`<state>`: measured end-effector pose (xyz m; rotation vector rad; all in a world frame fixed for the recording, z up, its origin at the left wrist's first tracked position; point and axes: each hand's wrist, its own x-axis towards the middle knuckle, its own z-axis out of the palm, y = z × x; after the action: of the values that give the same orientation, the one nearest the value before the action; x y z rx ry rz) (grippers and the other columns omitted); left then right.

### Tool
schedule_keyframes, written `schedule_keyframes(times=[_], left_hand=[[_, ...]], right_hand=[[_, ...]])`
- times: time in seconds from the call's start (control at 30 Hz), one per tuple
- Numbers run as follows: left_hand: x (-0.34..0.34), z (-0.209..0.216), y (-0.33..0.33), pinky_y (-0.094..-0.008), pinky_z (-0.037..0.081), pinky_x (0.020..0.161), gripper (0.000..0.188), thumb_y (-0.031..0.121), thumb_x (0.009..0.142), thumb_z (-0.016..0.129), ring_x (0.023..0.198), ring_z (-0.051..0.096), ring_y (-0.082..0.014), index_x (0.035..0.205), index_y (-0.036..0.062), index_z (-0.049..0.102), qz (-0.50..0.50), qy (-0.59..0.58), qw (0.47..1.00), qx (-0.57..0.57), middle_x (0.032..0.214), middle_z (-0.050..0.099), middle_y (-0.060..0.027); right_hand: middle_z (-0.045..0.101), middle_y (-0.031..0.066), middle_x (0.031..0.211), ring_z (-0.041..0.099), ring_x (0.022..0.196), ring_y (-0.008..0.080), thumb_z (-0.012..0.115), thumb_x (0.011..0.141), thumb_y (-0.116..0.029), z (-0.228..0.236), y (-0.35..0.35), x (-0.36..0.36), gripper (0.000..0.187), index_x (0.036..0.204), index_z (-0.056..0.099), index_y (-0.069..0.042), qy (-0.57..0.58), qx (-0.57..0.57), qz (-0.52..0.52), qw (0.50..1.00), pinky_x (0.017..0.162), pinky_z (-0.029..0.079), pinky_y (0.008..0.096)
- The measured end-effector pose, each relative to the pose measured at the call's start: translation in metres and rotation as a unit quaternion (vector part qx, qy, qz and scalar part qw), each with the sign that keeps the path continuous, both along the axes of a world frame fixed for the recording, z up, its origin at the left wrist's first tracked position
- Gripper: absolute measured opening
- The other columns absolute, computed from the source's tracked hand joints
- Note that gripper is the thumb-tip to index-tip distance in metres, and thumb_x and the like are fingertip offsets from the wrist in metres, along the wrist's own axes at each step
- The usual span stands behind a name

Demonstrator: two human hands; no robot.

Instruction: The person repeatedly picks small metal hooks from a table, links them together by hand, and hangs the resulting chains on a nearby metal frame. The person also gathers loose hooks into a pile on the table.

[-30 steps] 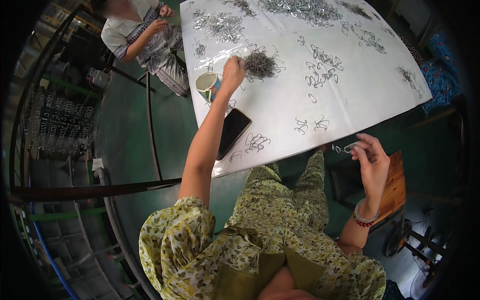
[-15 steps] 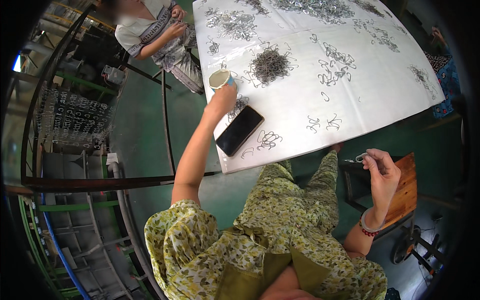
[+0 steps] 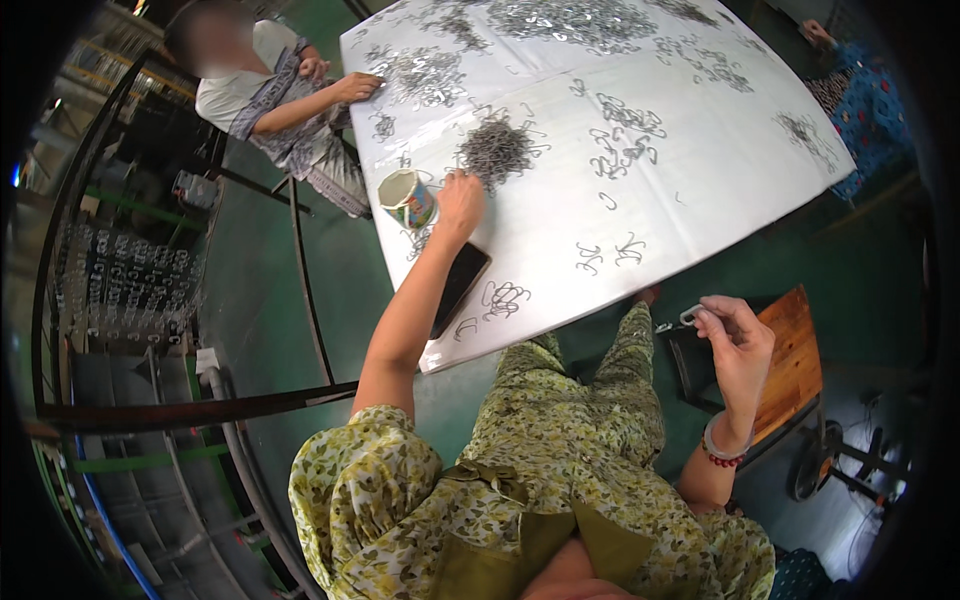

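Note:
My left hand reaches over the white table, fingers curled together at the near left edge of a heap of dark wire hooks. Whatever its fingertips hold, if anything, is too small to make out. Just left of it stands a printed paper cup, apart from the hand. Under my left forearm lies a black phone, partly covered. Off the table's near right edge, my right hand is closed, pinching a small silvery metal hook between thumb and fingers.
Loose hooks lie near the table's front corner; larger silvery heaps cover its far side. A person sits at the far left, one hand at the hooks. Another person's patterned clothing shows far right. A wooden stool stands beside my right hand.
My left hand has left the cup and moved right to the dark heap. The seated person's hand has reached onto the table. My right hand still pinches the hook; the whole view has shifted.

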<state>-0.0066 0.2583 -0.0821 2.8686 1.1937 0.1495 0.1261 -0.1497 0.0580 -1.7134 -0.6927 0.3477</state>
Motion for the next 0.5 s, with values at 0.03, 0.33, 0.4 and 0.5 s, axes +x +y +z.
schedule_keyframes(times=[0.03, 0.33, 0.4, 0.5], left_hand=[[0.001, 0.000, 0.001, -0.0494, 0.054, 0.083, 0.018, 0.004, 0.080, 0.057, 0.108, 0.058, -0.0399, 0.091, -0.0026, 0.069, -0.008, 0.003, 1.000, -0.003, 0.107, 0.062, -0.0227], [0.050, 0.076, 0.014, -0.0452, 0.046, 0.083, 0.010, 0.005, 0.077, 0.066, 0.102, 0.049, -0.0362, 0.086, 0.0026, 0.071, -0.108, -0.255, 0.949, 0.147, 0.101, 0.059, -0.0180], [0.056, 0.072, 0.024, -0.0438, 0.044, 0.086, 0.010, 0.006, 0.078, 0.067, 0.105, 0.046, -0.0364, 0.086, 0.0021, 0.072, -0.053, -0.289, 0.951, 0.100, 0.101, 0.058, -0.0172], [0.065, 0.068, 0.057, -0.0433, 0.049, 0.077, 0.017, 0.015, 0.086, 0.066, 0.078, 0.061, -0.0267, 0.093, 0.0011, 0.072, 0.061, -0.353, 0.926, -0.123, 0.073, 0.066, -0.0133]], right_hand=[[0.070, 0.0063, 0.081, 0.065, 0.071, 0.0095, 0.066, 0.084, 0.006, 0.001, 0.001, 0.000, 0.011, 0.094, 0.068, 0.005, 0.001, 0.001, 0.000, 1.000, 0.064, 0.051, 0.0209], [0.068, 0.0053, 0.079, 0.062, 0.069, 0.0082, 0.065, 0.085, 0.007, -0.004, -0.003, 0.001, 0.010, 0.095, 0.068, 0.006, -0.039, -0.006, 0.002, 0.999, 0.063, 0.049, 0.0208], [0.068, 0.0054, 0.079, 0.062, 0.069, 0.0083, 0.064, 0.086, 0.007, -0.011, -0.001, 0.001, 0.011, 0.095, 0.068, 0.006, -0.021, 0.003, 0.001, 1.000, 0.063, 0.049, 0.0208], [0.070, 0.0056, 0.082, 0.063, 0.070, 0.0090, 0.065, 0.085, 0.004, -0.013, -0.003, 0.000, 0.011, 0.095, 0.069, 0.004, -0.004, -0.001, 0.000, 1.000, 0.063, 0.050, 0.0214]])
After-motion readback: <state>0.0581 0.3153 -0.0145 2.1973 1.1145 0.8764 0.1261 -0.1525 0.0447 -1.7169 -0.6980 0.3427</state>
